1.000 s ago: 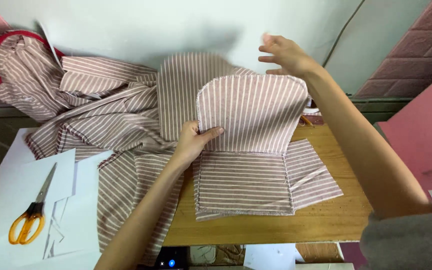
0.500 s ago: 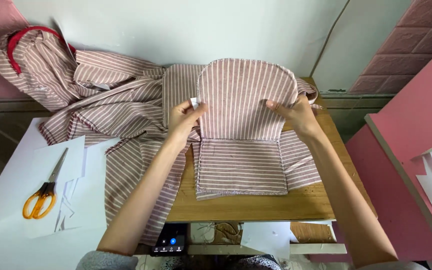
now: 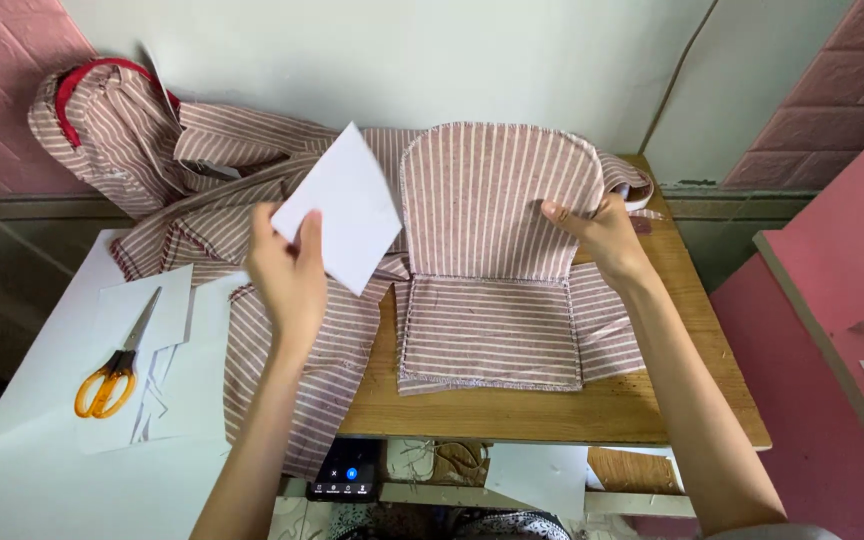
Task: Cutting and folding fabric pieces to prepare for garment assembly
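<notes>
My left hand [image 3: 290, 272] holds a white paper piece [image 3: 342, 208] up above the table, at the left of a folded pink-and-white striped fabric piece [image 3: 497, 255]. My right hand [image 3: 602, 235] grips the right edge of that piece's rounded upper flap. The piece lies on a wooden table [image 3: 612, 405], its lower half flat and square. More of the same striped cloth [image 3: 202, 190] is heaped to the left and behind.
Orange-handled scissors [image 3: 112, 370] lie on white paper sheets [image 3: 72, 420] at the left. A red band [image 3: 82, 85] tops the cloth heap at far left. A pink board [image 3: 832, 330] stands at the right. A phone [image 3: 344, 478] sits below the table's front edge.
My left hand has pulled a white paper piece out from the fabric and raised it to the left. My right hand has stayed on the flap's right edge.
</notes>
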